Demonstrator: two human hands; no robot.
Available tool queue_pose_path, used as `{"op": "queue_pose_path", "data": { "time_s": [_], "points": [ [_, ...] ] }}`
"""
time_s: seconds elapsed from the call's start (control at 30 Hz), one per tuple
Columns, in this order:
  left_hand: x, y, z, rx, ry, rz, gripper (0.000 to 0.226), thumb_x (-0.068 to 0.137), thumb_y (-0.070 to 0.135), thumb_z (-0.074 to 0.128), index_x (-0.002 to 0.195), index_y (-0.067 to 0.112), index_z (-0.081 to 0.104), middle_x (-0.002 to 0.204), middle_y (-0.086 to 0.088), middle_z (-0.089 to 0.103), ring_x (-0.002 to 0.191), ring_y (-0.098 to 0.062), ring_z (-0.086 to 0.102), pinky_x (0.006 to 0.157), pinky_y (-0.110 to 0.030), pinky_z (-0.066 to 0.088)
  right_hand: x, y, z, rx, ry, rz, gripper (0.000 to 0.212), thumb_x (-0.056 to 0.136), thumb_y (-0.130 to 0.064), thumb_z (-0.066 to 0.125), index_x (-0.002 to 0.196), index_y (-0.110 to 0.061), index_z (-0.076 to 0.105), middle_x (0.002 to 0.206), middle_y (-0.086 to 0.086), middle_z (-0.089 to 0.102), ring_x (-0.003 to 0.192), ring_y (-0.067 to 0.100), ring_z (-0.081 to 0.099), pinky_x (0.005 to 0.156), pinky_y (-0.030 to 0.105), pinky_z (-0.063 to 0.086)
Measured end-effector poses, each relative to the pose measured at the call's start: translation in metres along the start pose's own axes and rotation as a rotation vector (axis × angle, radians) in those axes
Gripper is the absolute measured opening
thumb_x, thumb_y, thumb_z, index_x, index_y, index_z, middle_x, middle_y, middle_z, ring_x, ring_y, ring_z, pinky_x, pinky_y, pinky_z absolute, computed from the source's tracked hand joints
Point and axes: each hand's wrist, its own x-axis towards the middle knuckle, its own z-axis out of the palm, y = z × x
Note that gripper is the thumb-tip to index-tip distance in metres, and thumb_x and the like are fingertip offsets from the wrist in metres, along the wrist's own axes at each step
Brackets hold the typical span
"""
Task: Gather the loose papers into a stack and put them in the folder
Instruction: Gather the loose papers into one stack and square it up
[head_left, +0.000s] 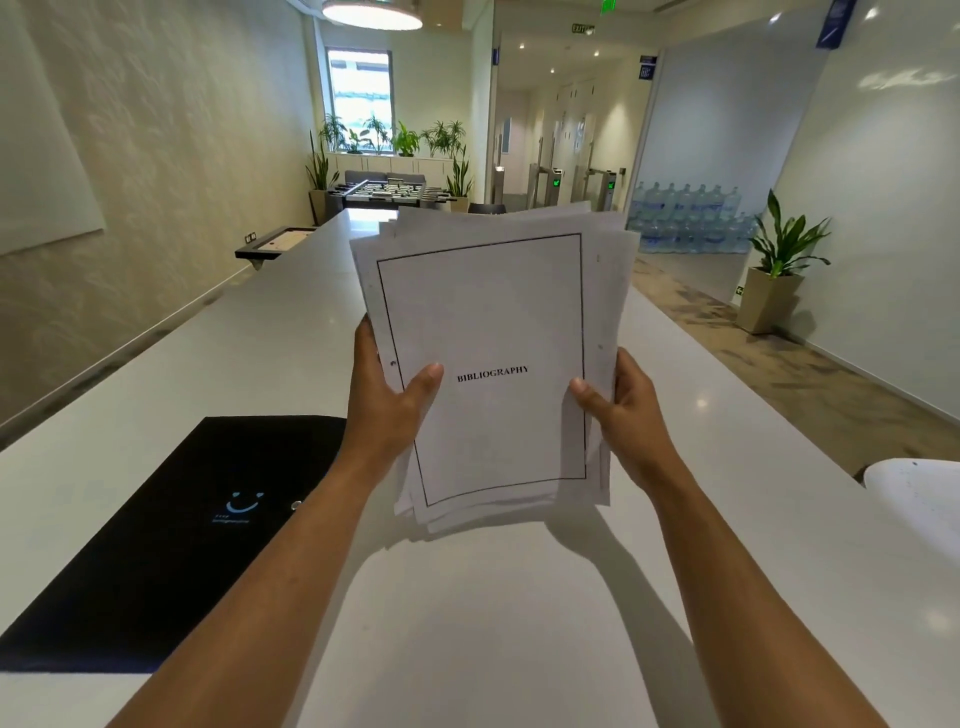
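I hold an uneven stack of white papers (493, 312) upright above the white table (467, 623). Its top sheet has a black frame and the word BIBLIOGRAPHY. My left hand (387, 402) grips the stack's left edge, thumb on the front. My right hand (628, 410) grips the right edge the same way. The sheets' edges are fanned out and not aligned. A black folder (171, 545) with a small blue smile logo lies shut and flat on the table, to the left of my left forearm.
A white rounded object (919, 499) sits at the table's right edge. A dark tray-like shelf (275, 241) juts from the left wall by the far table end. A potted plant (774, 280) stands on the floor to the right.
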Motion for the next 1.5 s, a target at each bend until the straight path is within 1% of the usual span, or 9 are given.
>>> {"op": "queue_pose_path", "data": {
  "time_s": [0.13, 0.33, 0.53, 0.77, 0.93, 1.07, 1.23, 1.37, 1.5],
  "points": [
    [-0.007, -0.002, 0.002, -0.072, -0.014, -0.068, 0.06, 0.09, 0.019, 0.066, 0.139, 0.026, 0.031, 0.119, 0.007, 0.059, 0.105, -0.009, 0.064, 0.082, -0.025, 0.056, -0.009, 0.002, 0.002, 0.058, 0.063, -0.012, 0.049, 0.08, -0.018, 0.073, 0.125, -0.021, 0.053, 0.119, 0.004, 0.065, 0.107, 0.022, 0.065, 0.088, 0.038, 0.056],
    [-0.029, -0.017, 0.014, -0.093, 0.018, -0.165, 0.049, 0.086, 0.038, 0.063, 0.13, 0.021, 0.049, 0.124, -0.002, 0.062, 0.116, -0.017, 0.06, 0.102, -0.044, 0.048, -0.027, 0.017, 0.021, 0.033, 0.141, 0.0, 0.06, 0.068, -0.022, 0.07, 0.125, -0.018, 0.049, 0.112, 0.001, 0.064, 0.101, 0.018, 0.065, 0.083, 0.035, 0.057],
    [-0.024, -0.015, 0.007, -0.215, 0.046, -0.186, 0.037, 0.093, 0.028, 0.059, 0.125, 0.011, 0.051, 0.114, -0.004, 0.064, 0.105, -0.023, 0.065, 0.078, -0.026, 0.057, -0.028, 0.012, 0.013, 0.096, 0.13, -0.011, 0.062, 0.065, -0.02, 0.069, 0.123, -0.02, 0.046, 0.11, -0.002, 0.065, 0.098, 0.018, 0.068, 0.079, 0.033, 0.059],
    [-0.028, -0.011, 0.022, -0.165, 0.079, -0.195, 0.042, 0.078, 0.055, 0.065, 0.109, 0.026, 0.064, 0.108, -0.001, 0.07, 0.105, -0.021, 0.066, 0.095, -0.053, 0.051, -0.027, 0.014, 0.025, 0.077, 0.211, -0.038, 0.049, 0.071, -0.012, 0.061, 0.118, -0.023, 0.051, 0.109, -0.002, 0.063, 0.096, 0.012, 0.066, 0.079, 0.028, 0.059],
    [-0.032, -0.015, 0.021, -0.165, 0.04, -0.242, 0.038, 0.081, 0.043, 0.066, 0.112, 0.022, 0.066, 0.11, -0.003, 0.072, 0.105, -0.022, 0.067, 0.095, -0.052, 0.051, -0.032, 0.022, 0.026, 0.051, 0.196, -0.014, 0.042, 0.072, -0.011, 0.056, 0.114, -0.017, 0.055, 0.104, 0.001, 0.065, 0.092, 0.015, 0.065, 0.072, 0.024, 0.057],
    [-0.028, -0.003, 0.028, -0.15, 0.045, -0.252, 0.014, 0.08, 0.026, 0.057, 0.088, 0.024, 0.067, 0.093, -0.009, 0.07, 0.092, -0.033, 0.065, 0.088, -0.056, 0.053, -0.028, 0.013, 0.031, 0.038, 0.304, -0.032, 0.031, 0.078, -0.012, 0.049, 0.108, -0.019, 0.054, 0.099, -0.002, 0.063, 0.091, 0.021, 0.063, 0.071, 0.026, 0.055],
    [-0.021, 0.012, 0.029, -0.18, 0.1, -0.189, 0.009, 0.081, 0.023, 0.051, 0.083, 0.021, 0.06, 0.089, -0.013, 0.063, 0.084, -0.022, 0.06, 0.079, -0.041, 0.054, -0.025, 0.011, 0.029, -0.033, 0.337, -0.059, 0.038, 0.082, -0.019, 0.048, 0.121, -0.018, 0.05, 0.119, 0.005, 0.06, 0.108, 0.024, 0.06, 0.091, 0.039, 0.054],
    [-0.042, -0.011, 0.031, -0.183, 0.082, -0.308, 0.017, 0.086, 0.004, 0.054, 0.087, 0.017, 0.064, 0.088, -0.006, 0.067, 0.085, -0.019, 0.061, 0.08, -0.035, 0.051, -0.042, 0.026, 0.035, 0.02, 0.327, -0.036, 0.025, 0.074, -0.01, 0.047, 0.098, -0.016, 0.051, 0.089, -0.001, 0.059, 0.076, 0.007, 0.057, 0.066, 0.02, 0.05],
    [-0.053, -0.019, 0.033, -0.18, 0.105, -0.334, 0.023, 0.086, -0.001, 0.058, 0.092, 0.019, 0.066, 0.086, 0.002, 0.068, 0.08, -0.011, 0.062, 0.063, -0.009, 0.049, -0.052, 0.037, 0.043, 0.043, 0.355, 0.026, 0.022, 0.075, -0.012, 0.043, 0.094, -0.006, 0.051, 0.085, 0.005, 0.056, 0.068, 0.008, 0.051, 0.059, 0.018, 0.048]
  ]
}}
